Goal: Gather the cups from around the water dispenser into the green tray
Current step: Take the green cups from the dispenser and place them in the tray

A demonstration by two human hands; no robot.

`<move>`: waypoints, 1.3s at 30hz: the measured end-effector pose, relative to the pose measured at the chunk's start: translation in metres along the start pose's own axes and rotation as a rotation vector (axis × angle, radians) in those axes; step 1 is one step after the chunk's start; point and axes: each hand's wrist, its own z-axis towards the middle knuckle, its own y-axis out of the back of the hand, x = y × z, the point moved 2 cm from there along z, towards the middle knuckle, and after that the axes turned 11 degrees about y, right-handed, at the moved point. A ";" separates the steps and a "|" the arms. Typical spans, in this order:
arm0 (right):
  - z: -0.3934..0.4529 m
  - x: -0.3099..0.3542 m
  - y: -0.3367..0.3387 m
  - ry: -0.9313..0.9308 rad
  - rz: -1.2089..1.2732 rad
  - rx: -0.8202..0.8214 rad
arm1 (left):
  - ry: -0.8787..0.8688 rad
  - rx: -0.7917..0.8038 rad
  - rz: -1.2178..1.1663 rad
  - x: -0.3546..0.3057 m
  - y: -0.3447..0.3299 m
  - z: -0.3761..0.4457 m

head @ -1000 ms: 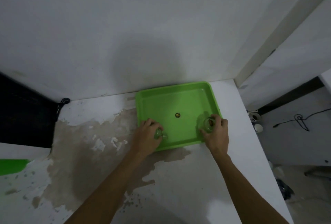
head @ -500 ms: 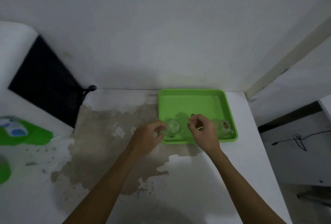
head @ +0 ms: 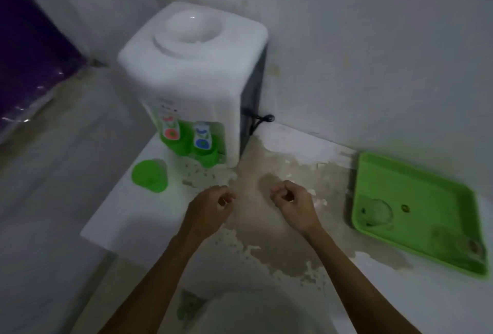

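Sitting in the green tray [head: 416, 195], right of the water dispenser [head: 197, 77] and well apart from it: one clear glass cup [head: 377, 212] at the tray's near-left corner, a second one [head: 448, 240] toward the near-right corner — blurred, outline barely readable. Tray lies flat on the tabletop [head: 128, 216], its far edge near the wall [head: 373, 40].

One green cup [head: 150, 175] stands on the tabletop just left-front of the dispenser, close to the tabletop's left edge, not in the tray. Under the dispenser's two taps there is more green plastic [head: 208, 158]; motion blur — cannot tell whether it is a cup or part of the drip base.

Left hand [head: 210, 207] hovers over the tabletop in front of the dispenser, fingers curled loosely, grip half closed and holding nothing. Right hand [head: 293, 205] just beside it, same posture, grip loosely curled, nothing in it. Both hands are between the green cup and the tray, touching neither.

Tabletop surface in front of the dispenser is worn, with a large brown peeled patch [head: 282, 229] running toward the tray. Black cord [head: 262, 120] comes off the dispenser's right rear side at the wall.
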 end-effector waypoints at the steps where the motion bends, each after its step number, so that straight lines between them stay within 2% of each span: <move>1: 0.007 0.007 -0.018 0.000 0.004 0.024 | 0.019 -0.039 0.009 0.017 0.016 0.000; 9: 0.043 0.035 -0.112 0.025 0.038 0.179 | 0.098 -0.347 0.204 0.100 0.098 0.032; 11: 0.047 0.042 -0.121 0.037 0.032 0.203 | 0.124 -0.341 0.234 0.113 0.106 0.044; 16: 0.052 0.047 -0.124 0.034 -0.002 0.207 | 0.263 -0.205 0.193 0.130 0.112 0.068; 20: 0.051 0.041 -0.109 0.009 -0.012 0.160 | 0.249 -0.194 0.204 0.126 0.109 0.074; 25: 0.044 0.037 -0.085 -0.002 -0.001 0.108 | 0.186 -0.173 0.196 0.096 0.106 0.070; 30: 0.028 0.021 -0.058 -0.056 0.026 0.053 | 0.026 -0.035 0.075 0.039 0.081 0.062; 34: 0.008 -0.001 -0.025 -0.117 0.098 -0.081 | -0.111 0.059 0.033 -0.027 0.033 0.045; 36: -0.004 -0.012 -0.007 -0.201 0.205 -0.170 | -0.171 0.084 0.004 -0.058 0.006 0.036; 39: -0.024 -0.025 0.023 -0.425 0.388 -0.276 | -0.255 0.091 -0.017 -0.103 -0.034 0.023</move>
